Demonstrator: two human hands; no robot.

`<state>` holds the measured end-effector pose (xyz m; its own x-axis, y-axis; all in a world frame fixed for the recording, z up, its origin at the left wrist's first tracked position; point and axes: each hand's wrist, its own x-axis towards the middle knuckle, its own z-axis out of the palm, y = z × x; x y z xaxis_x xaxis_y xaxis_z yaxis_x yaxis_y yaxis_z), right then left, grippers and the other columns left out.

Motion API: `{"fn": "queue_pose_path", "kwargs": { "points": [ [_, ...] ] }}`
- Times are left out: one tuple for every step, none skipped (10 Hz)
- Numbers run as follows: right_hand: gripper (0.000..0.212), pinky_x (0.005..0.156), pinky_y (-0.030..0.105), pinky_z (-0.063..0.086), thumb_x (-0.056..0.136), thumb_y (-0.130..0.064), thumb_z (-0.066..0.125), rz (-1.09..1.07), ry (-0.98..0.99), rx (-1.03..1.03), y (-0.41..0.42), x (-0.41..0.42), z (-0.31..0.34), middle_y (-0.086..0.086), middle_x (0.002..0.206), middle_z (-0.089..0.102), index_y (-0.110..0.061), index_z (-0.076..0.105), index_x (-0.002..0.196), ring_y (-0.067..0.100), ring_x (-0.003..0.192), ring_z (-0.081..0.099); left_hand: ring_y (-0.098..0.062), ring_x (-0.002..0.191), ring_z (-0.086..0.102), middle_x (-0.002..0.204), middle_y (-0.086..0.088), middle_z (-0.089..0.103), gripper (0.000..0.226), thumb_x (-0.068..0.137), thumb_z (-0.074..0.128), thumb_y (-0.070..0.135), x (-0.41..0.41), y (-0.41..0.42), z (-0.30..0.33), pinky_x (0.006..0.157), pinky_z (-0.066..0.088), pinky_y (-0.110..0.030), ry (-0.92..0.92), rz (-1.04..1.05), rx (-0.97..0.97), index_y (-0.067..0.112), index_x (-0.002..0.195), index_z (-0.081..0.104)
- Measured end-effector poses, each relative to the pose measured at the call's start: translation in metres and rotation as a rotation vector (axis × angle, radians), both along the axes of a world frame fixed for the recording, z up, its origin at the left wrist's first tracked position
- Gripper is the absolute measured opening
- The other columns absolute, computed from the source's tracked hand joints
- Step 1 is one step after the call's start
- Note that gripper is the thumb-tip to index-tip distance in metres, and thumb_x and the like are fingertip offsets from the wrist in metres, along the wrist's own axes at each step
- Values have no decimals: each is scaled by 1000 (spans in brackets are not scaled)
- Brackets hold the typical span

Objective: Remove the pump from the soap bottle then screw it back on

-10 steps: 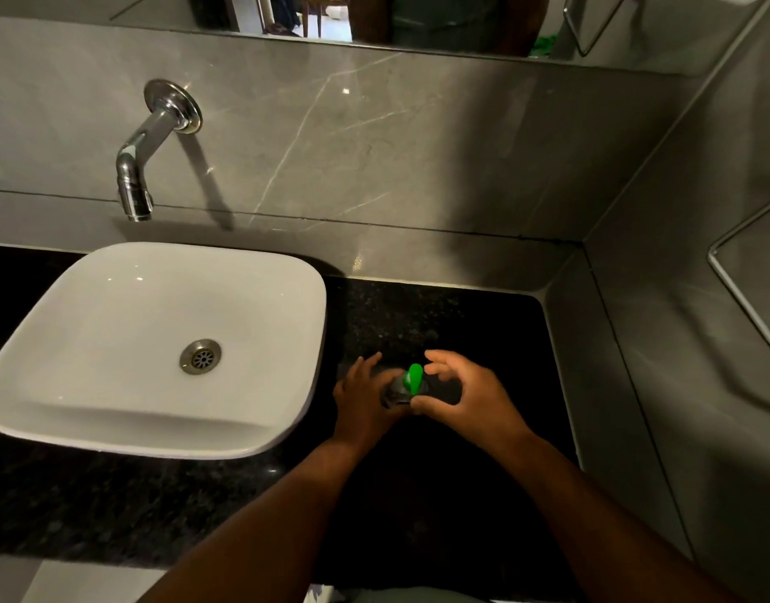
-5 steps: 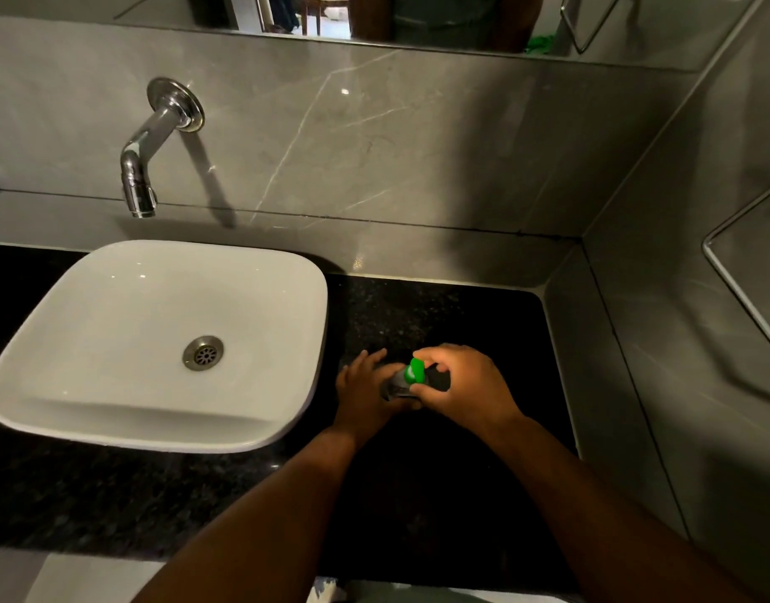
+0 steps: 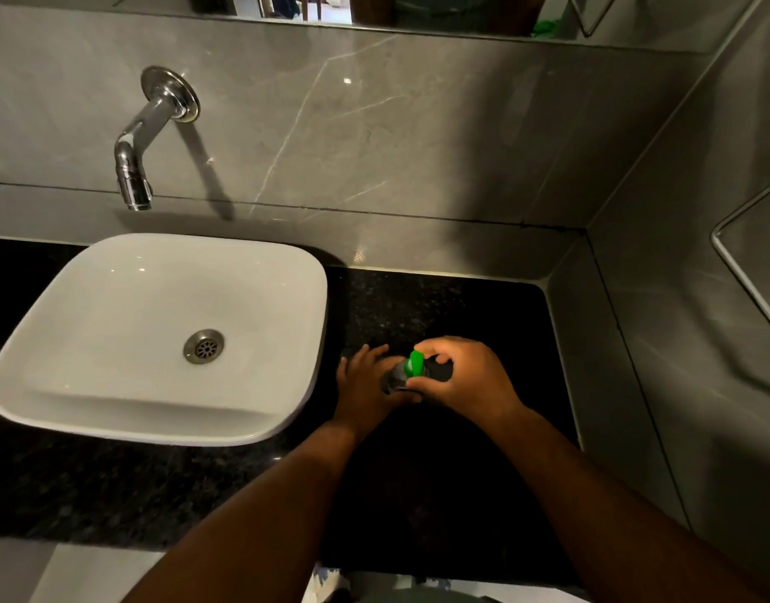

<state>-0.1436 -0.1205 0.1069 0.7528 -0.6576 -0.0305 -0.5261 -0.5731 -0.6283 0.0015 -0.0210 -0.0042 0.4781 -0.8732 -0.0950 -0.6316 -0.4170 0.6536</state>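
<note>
The soap bottle [image 3: 394, 378] stands on the black granite counter [image 3: 440, 306], right of the basin. Only its clear upper part shows between my hands. A bright green pump [image 3: 416, 363] sits on top of it. My left hand [image 3: 366, 385] wraps the bottle's body from the left. From the right, my right hand [image 3: 466, 376] closes thumb and fingers around the pump and its collar. The lower bottle is hidden behind my hands.
A white square basin [image 3: 157, 337] with a metal drain sits to the left. A chrome wall tap [image 3: 135, 167] hangs over it. Grey tiled walls close in behind and to the right, where a metal rail [image 3: 749, 280] is mounted.
My right hand went from fingers spread around the pump to closed on it, and the green pump head has turned slightly. My left hand has stayed on the bottle.
</note>
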Motion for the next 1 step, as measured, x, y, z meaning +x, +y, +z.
{"fn": "queue_pose_path", "kwargs": {
  "points": [
    [85,90,24,51,56,-66,73,-48,-97,34,1,-9,5,-12,123,64,-30,53,130,-3,98,57,-23,144,15,151,1,36,73,62,70,63,-2,-2,2,114,1,-51,-3,-18,23,39,128,52]
  ]
}}
